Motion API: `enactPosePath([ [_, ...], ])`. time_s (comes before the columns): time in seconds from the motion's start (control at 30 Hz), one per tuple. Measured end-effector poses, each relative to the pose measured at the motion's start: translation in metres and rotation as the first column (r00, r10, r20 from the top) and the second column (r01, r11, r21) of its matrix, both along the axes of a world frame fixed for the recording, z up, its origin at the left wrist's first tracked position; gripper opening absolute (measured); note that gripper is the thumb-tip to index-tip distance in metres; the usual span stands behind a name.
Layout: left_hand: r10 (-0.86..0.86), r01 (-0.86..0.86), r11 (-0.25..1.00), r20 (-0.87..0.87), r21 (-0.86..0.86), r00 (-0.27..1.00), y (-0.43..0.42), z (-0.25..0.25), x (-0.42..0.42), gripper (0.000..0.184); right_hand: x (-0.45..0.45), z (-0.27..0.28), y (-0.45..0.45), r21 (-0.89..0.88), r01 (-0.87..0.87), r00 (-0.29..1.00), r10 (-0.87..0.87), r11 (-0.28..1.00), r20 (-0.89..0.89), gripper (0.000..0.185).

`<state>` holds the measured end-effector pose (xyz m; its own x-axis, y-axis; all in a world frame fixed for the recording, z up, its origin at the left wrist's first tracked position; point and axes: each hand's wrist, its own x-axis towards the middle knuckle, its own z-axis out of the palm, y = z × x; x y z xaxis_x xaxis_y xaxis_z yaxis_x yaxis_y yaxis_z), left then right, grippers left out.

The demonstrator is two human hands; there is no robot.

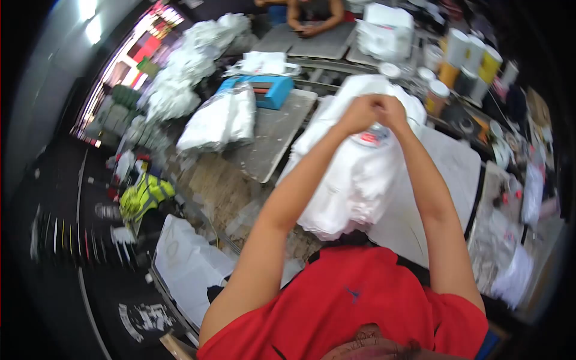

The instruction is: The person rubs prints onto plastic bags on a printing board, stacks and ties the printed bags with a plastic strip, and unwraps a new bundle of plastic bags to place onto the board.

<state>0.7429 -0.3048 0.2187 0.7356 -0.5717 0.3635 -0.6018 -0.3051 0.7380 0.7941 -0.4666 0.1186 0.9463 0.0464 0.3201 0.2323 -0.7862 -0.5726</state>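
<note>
My left hand [360,114] and my right hand [392,111] meet over a pile of white garments [354,192]. Both have their fingers curled in and pressed together at the fingertips. Whatever lies between them is too small or blurred to name. Just below the hands, a red and blue print [370,138] shows on the white cloth. The pile's folded edges hang toward my body at the near side, and more white cloth spreads out behind my hands.
A pale board [447,180] extends to the right. On the left are a blue device [273,92] and plastic-wrapped white bundles [219,120]. Jars and bottles [437,96] crowd the back right. Another person's hands [307,30] rest at a far table.
</note>
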Motion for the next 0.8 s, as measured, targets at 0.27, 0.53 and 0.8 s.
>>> enactPosePath([
  [0.27,0.041,-0.097,0.984,-0.343,-0.146,0.939,0.022,-0.036,-0.011,0.015,-0.144,0.053,-0.132,0.796,0.112,0.938,-0.327,0.595,0.112,0.091],
  [0.53,0.002,0.007,1.0,-0.292,0.029,0.956,-0.008,0.002,-0.01,0.015,-0.253,-0.119,-0.249,0.289,0.907,0.374,-0.903,0.308,-0.211,0.078],
  [0.8,0.04,-0.034,0.999,-0.294,0.026,0.955,0.007,0.026,0.009,0.017,-0.301,-0.17,-0.261,0.231,0.945,0.304,-0.885,0.232,-0.353,0.092],
])
